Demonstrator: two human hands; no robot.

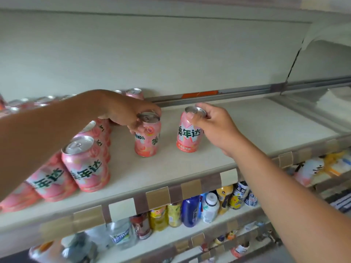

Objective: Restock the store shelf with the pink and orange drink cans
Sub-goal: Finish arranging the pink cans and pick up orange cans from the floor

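Two pink and orange drink cans stand upright on the pale shelf (237, 133), a little apart. My left hand (123, 112) grips the top rim of the left can (148, 137). My right hand (210, 122) holds the top of the right can (189, 134). Several more pink cans (85, 164) stand in rows on the left part of the same shelf, partly hidden behind my left forearm. Another pink can (134, 93) stands at the back wall.
The shelf's right half is bare up to a metal rail (247, 92) at the back. Paper price tags (157, 198) line the front edge. The shelves below hold mixed bottles and cans (190, 211). A further pink can (308, 170) lies at the lower right.
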